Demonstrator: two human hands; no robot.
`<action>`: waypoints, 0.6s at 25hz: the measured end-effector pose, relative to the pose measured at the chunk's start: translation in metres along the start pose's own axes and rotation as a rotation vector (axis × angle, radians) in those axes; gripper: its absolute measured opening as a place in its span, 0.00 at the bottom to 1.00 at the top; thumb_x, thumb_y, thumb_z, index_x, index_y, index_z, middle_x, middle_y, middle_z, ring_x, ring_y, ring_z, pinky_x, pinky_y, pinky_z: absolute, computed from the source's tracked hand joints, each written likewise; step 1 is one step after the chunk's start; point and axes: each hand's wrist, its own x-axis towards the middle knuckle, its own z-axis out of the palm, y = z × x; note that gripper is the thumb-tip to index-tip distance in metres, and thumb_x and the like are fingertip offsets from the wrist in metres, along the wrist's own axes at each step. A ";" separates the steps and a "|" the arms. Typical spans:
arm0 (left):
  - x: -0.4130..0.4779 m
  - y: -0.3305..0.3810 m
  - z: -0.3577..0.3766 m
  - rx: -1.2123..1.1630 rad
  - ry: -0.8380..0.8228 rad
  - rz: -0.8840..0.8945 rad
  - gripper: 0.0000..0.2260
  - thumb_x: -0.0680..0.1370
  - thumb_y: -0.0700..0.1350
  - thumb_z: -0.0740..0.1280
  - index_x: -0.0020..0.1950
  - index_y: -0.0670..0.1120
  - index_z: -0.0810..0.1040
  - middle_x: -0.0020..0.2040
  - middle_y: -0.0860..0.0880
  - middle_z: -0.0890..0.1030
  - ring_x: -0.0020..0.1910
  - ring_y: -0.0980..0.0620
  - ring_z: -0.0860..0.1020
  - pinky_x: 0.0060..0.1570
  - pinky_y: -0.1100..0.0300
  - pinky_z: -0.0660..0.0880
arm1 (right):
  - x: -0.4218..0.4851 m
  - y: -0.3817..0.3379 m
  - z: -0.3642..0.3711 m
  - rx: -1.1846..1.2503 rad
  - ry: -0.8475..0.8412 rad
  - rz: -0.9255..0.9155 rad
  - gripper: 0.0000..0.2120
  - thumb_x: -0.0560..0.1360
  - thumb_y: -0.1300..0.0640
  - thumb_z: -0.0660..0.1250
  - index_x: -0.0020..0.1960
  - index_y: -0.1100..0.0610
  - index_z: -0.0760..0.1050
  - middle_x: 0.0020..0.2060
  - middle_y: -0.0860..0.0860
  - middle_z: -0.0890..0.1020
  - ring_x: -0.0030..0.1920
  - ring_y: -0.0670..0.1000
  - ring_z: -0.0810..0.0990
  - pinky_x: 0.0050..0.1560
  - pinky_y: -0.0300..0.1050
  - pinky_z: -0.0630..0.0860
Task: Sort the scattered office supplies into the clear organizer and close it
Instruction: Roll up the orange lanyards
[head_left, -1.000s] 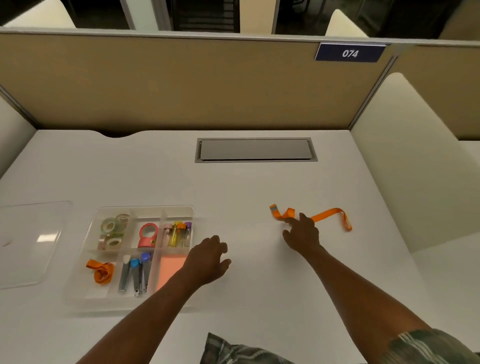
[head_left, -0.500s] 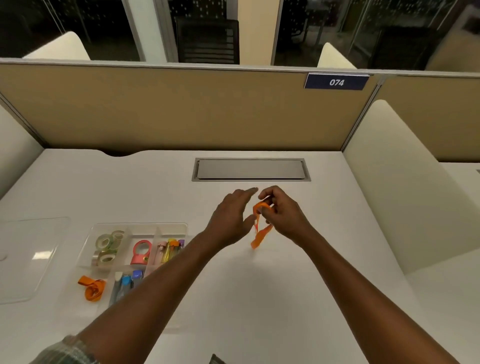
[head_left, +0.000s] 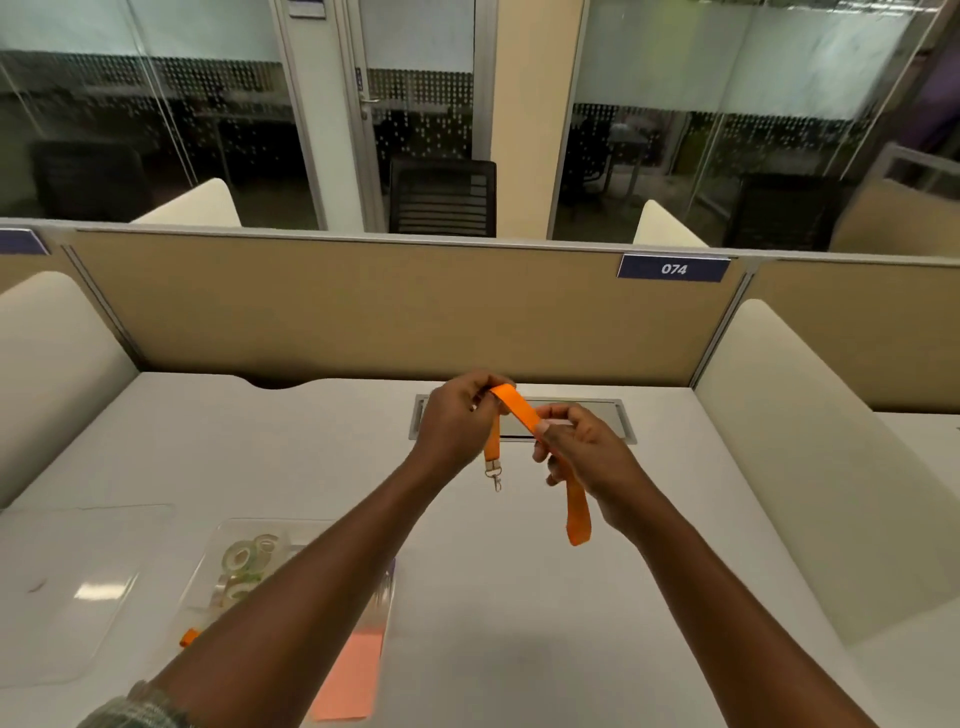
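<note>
The orange lanyard is held up above the table, stretched between both hands at about 12 o'clock from the person. The likeliest trouble from here is slack: the metal clip dangles free below the left hand, and the loop end hangs loose under the right hand. If the strap is not folded tight, it may spring open in its compartment and stop the lid from seating. The swinging clip could also snag a divider wall or knock the tape rolls.

Both forearms reach forward and converge, wrists slightly raised. The left hand's fingers are pinched shut on the strap's upper fold, knuckles toward the camera. The right hand's fingers are closed narrowly on the strap just beside it, thumb on top.

The clear organizer sits at 8 o'clock, largely hidden under the left forearm, with a pink notepad showing; the lid lies apart at 9 o'clock.
</note>
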 end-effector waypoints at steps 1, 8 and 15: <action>0.004 -0.001 -0.007 -0.009 0.033 -0.012 0.09 0.78 0.44 0.63 0.50 0.50 0.83 0.43 0.51 0.85 0.44 0.51 0.82 0.44 0.52 0.78 | -0.003 0.000 0.001 -0.014 -0.027 0.058 0.09 0.81 0.50 0.63 0.56 0.52 0.79 0.37 0.53 0.83 0.36 0.51 0.77 0.43 0.50 0.78; 0.018 -0.023 -0.041 0.318 -0.086 -0.060 0.26 0.75 0.37 0.64 0.73 0.52 0.68 0.70 0.50 0.74 0.68 0.49 0.71 0.66 0.48 0.70 | -0.013 -0.022 0.018 0.310 -0.230 0.159 0.15 0.81 0.64 0.57 0.60 0.61 0.80 0.38 0.56 0.77 0.35 0.51 0.74 0.45 0.51 0.76; 0.006 -0.014 -0.030 -0.324 -0.214 -0.077 0.09 0.80 0.37 0.62 0.53 0.44 0.81 0.45 0.48 0.84 0.46 0.54 0.81 0.47 0.60 0.77 | 0.004 -0.055 0.047 0.567 -0.227 0.183 0.15 0.82 0.65 0.54 0.61 0.63 0.77 0.36 0.55 0.77 0.33 0.50 0.73 0.40 0.48 0.76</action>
